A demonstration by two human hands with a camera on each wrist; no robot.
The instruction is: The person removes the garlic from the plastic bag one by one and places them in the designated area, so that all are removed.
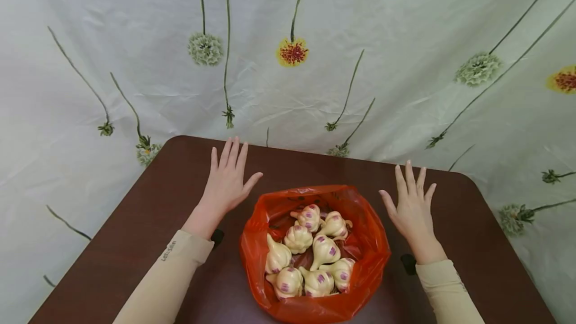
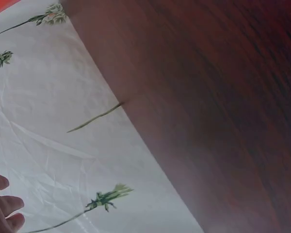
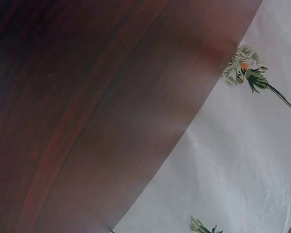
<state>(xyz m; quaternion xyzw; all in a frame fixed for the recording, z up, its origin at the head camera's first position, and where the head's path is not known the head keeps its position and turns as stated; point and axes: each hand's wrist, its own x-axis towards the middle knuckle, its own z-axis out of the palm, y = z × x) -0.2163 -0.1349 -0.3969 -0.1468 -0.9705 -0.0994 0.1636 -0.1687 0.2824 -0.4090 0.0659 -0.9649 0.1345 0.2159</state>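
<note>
In the head view an open red plastic bag (image 1: 256,269) stands at the near middle of the table, its rim spread wide. Several garlic bulbs (image 1: 299,239), cream with purple patches, lie inside it. My left hand (image 1: 227,176) is held out to the bag's left, fingers straight and spread, holding nothing. On the other side, my right hand (image 1: 413,209) has its fingers fanned out, also without anything in it. Neither hand touches the bag. The left wrist view catches only a few fingertips (image 2: 9,206) at its lower left corner.
The dark brown wooden table (image 1: 135,234) has rounded far corners. Behind its far edge hangs a pale curtain (image 1: 171,74) printed with dandelions and yellow-red flowers. A small dark wrist device (image 1: 408,264) shows at the right cuff, another (image 1: 217,237) at the left.
</note>
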